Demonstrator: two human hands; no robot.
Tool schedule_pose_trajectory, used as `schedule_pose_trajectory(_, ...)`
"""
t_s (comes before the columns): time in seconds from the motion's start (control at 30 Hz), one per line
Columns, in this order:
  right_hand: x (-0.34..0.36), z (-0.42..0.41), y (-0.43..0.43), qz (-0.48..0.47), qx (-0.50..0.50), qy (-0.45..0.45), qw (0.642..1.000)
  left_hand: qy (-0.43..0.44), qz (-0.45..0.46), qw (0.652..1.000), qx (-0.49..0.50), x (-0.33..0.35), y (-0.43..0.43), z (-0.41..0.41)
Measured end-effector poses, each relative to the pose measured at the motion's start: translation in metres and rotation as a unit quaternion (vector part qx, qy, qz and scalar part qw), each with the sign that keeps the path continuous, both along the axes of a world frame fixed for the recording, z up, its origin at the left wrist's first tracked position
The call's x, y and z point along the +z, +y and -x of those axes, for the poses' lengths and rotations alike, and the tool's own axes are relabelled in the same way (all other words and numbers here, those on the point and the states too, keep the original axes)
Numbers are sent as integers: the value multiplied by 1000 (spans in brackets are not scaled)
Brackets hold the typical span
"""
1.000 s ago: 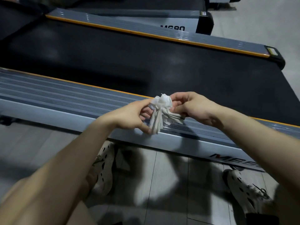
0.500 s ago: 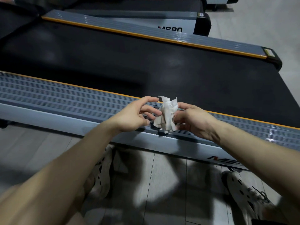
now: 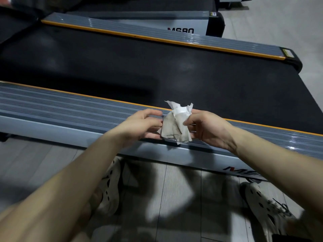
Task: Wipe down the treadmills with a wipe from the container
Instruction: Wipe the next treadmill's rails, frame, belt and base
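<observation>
One crumpled white wipe [image 3: 176,124], greyed with dirt over its lower half, sits between two bare hands. The right hand [image 3: 209,130] pinches it with the thumb pressed on the near face. Its fingers are curled behind the paper and mostly hidden. The left hand [image 3: 139,125] has loosely curved fingers whose tips meet the wipe's left edge, and its thumb reaches under the bottom corner. Whether this hand truly clamps the paper cannot be told.

Directly beneath the grip runs the grey ribbed side rail [image 3: 70,109], edged with a thin orange stripe, of the nearer treadmill [image 3: 52,126]. The wipe hangs just above this rail, and it is unclear whether its lowest corner touches. Beyond the grip lies that machine's wide black belt [image 3: 227,84], then its far rail [image 3: 157,34]. Further beyond stands a second treadmill [image 3: 148,23], its pale panel lettering partly covered by the far rail. Two treadmills can be counted. A scrap of another machine at the top edge is too cut off to identify.

Below the grip, nearer the person, two white perforated shoes stand on the grey plank floor [image 3: 174,198]. The left shoe [image 3: 111,186] is half hidden behind the left forearm. The right shoe [image 3: 262,210] is blurred and crowded by the right forearm. Red-and-black lettering [image 3: 241,171] on the nearer treadmill's side is cut short by that forearm.
</observation>
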State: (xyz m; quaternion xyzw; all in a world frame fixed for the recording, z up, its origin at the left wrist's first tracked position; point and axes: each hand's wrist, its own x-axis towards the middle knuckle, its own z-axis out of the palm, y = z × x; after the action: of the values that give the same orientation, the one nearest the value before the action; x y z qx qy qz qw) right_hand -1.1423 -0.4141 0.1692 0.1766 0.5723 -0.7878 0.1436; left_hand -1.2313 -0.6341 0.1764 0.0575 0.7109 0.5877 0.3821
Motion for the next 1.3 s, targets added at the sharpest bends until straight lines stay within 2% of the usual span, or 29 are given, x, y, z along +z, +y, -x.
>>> schedule_pose_trajectory(0.1, -2, -1, 0, -32, 9, 16, 999, -25, -7, 998, -49, -1, 1, -4)
schedule_pose_trajectory(0.23, -7, -4, -4, -126, 12, 48, 991, 60, 55, 996, -37, -1, 6, -6)
schedule_pose_trajectory(0.3, -13, -3, -6, -157, 3, 70, 985, 71, 76, 994, -13, -1, 7, -5)
schedule_pose_trajectory(0.4, -15, -5, -6, -207, 4, 104, 973, 45, 84, 995, 22, -1, 10, -6)
schedule_pose_trajectory(0.5, -11, -7, -6, -297, 14, 139, 945, -24, 47, 998, 44, -3, 10, -6)
schedule_pose_trajectory(0.57, -10, -4, -4, -326, 17, 147, 934, -30, 21, 999, 28, -4, 5, 0)
schedule_pose_trajectory(0.63, -11, -2, -1, -325, 28, 149, 934, -23, -5, 1000, 8, -2, -1, 7)
schedule_pose_trajectory(0.73, -9, -3, 0, -248, 25, 142, 958, -68, -78, 994, -36, 3, -6, 10)
schedule_pose_trajectory(0.8, -10, -3, 0, -220, 22, 126, 967, -57, -84, 993, -58, 4, -8, 10)
schedule_pose_trajectory(0.93, -8, -4, 2, -243, 20, 129, 961, -12, -92, 995, -40, -1, -11, 16)
schedule_pose_trajectory(1.03, -2, -8, 2, -290, 31, 144, 946, -1, -67, 996, -65, 0, -8, 15)
schedule_pose_trajectory(1.17, 1, -8, 2, -318, 32, 150, 936, 121, 41, 982, -142, 5, -4, 4)
schedule_pose_trajectory(1.3, 3, -12, -2, -311, 35, 157, 937, 132, 70, 973, -177, 3, -5, 5)
